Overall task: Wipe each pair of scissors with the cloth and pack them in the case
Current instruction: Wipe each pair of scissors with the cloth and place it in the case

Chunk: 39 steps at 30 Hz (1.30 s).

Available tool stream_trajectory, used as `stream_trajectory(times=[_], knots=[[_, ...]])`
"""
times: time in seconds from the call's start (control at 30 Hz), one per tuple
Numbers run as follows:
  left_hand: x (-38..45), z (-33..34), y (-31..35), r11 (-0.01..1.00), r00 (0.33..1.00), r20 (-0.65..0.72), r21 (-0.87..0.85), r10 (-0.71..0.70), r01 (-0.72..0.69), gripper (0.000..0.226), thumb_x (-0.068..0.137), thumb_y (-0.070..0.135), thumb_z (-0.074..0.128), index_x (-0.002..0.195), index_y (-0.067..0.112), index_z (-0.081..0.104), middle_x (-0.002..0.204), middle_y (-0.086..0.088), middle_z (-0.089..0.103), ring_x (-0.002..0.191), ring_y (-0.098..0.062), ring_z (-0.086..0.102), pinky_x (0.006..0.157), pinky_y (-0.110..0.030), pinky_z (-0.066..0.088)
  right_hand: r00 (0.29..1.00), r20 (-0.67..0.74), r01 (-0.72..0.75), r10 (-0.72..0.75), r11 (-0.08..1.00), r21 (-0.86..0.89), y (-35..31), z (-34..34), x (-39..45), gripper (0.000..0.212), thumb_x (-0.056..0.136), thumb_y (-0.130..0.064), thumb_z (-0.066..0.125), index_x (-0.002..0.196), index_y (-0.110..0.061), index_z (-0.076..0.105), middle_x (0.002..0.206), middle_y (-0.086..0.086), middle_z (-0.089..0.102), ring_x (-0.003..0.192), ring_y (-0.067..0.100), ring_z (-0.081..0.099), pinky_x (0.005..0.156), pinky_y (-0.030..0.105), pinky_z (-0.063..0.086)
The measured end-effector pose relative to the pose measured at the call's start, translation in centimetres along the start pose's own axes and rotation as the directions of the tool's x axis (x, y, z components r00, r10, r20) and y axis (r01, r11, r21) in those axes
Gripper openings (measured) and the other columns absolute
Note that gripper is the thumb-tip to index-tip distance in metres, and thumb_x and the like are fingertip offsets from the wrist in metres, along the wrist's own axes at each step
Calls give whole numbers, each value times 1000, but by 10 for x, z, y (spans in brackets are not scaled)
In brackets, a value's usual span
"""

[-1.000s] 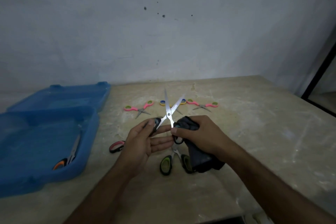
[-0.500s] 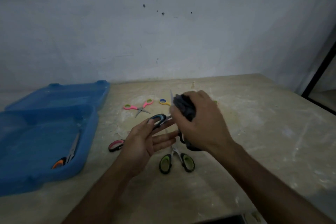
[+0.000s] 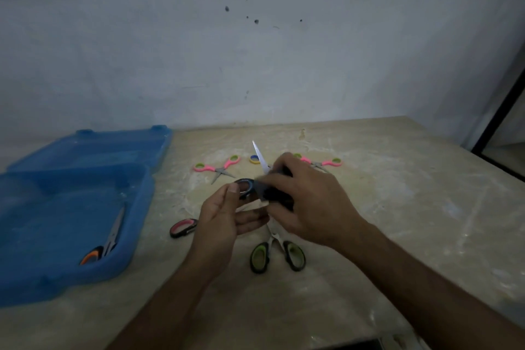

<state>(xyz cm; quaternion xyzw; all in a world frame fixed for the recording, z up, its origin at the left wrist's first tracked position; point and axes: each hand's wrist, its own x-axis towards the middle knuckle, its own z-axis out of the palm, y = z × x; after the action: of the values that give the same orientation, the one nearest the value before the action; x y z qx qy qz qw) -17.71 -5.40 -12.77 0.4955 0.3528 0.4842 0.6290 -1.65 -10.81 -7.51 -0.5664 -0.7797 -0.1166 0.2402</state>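
Scissors with black handles (image 3: 246, 187) sit pinched at one loop between your left hand's (image 3: 224, 221) thumb and curled fingers, while your right hand (image 3: 309, 202) closes a dark cloth (image 3: 274, 193) around the blades, one bare tip poking up past the knuckles. Both hands hover above the table (image 3: 397, 221). Just beneath them lie green-handled scissors (image 3: 277, 253) and a pink-and-black handle (image 3: 183, 227); farther back rest pink scissors (image 3: 217, 167), a second pink pair (image 3: 324, 162) and a yellow-and-blue loop (image 3: 254, 159). Off to your left, the open blue case (image 3: 136, 207) holds orange-handled scissors (image 3: 105, 244).
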Motion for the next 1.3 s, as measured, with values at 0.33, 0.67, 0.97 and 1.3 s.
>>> stream_trajectory(times=[0.33, 0.67, 0.97, 1.3], knots=[[0, -5, -1, 1000, 998, -62, -16, -10, 9, 35, 109, 25, 36, 113, 8, 67, 101, -12, 79, 88, -29, 78, 69, -32, 63, 998, 58, -31, 26, 996, 79, 0, -1, -5, 33, 80, -47, 57, 108, -37, 72, 101, -10, 53, 84, 13, 55, 60, 29, 42], [2, 11, 21, 996, 999, -28, -72, 41, -43, 39, 110, 29, 33, 119, 5, 62, 108, -14, 78, 104, -27, 75, 91, -40, 60, 790, 455, -612, 410, 507, 606, 19, -14, -30, 40, 84, -48, 78, 64, -17, 64, 58, -4, 63, 54, 9, 57, 58, 24, 44], [6, -11, 34, 99, 670, 577, 719, 468, -688, 75, 91, 29, 66, 154, 44, 29, 165, 5, 19, 147, -17, 31, 115, -35, 33, 724, 511, -632, 463, 147, 761, 14, -22, -17, 23, 89, -35, 75, 74, -17, 75, 73, 8, 69, 66, 23, 63, 65, 33, 46], [16, 9, 24, 217, 702, 519, 707, 488, -674, 33, 102, 30, 47, 134, 30, 56, 129, 10, 63, 108, -10, 64, 80, -35, 59, 802, 429, -568, 415, 310, 762, 10, -27, -11, 24, 87, -45, 75, 75, -24, 75, 73, 0, 73, 67, 11, 68, 63, 27, 52]])
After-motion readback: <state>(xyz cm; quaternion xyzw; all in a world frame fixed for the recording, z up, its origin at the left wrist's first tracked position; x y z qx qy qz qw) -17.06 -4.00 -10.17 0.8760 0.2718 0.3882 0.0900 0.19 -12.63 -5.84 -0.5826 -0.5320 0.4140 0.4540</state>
